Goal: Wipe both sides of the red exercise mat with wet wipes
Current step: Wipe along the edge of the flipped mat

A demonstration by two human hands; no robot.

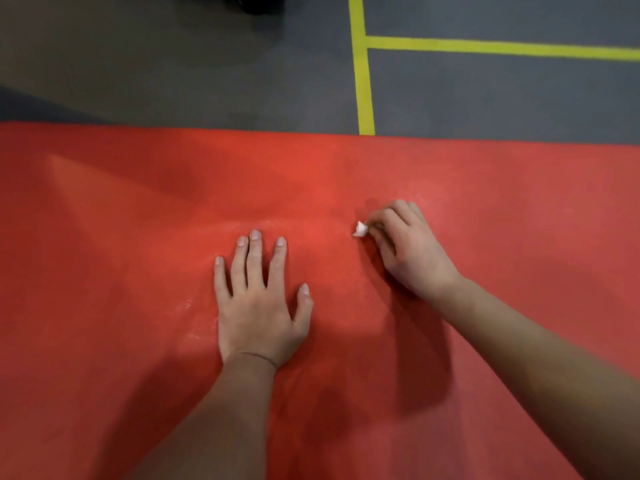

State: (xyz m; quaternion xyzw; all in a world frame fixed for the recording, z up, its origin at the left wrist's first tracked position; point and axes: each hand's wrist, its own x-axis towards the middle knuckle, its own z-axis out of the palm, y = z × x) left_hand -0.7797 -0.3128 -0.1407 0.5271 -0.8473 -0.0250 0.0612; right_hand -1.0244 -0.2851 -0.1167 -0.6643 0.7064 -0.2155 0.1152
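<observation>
The red exercise mat [138,220] lies flat on the floor and fills the lower two thirds of the head view. My left hand [258,306] rests palm down on the mat near the middle, fingers straight and spread. To its right, my right hand [408,247] is curled around a small white wet wipe [361,229]. Only a crumpled tip of the wipe shows past the fingers, against the mat surface. A faint pale smear marks the mat around the hands.
Beyond the mat's far edge is a grey floor [173,64] with yellow tape lines [362,81] forming a T at the upper right. A dark object [256,3] sits at the top edge, mostly cut off.
</observation>
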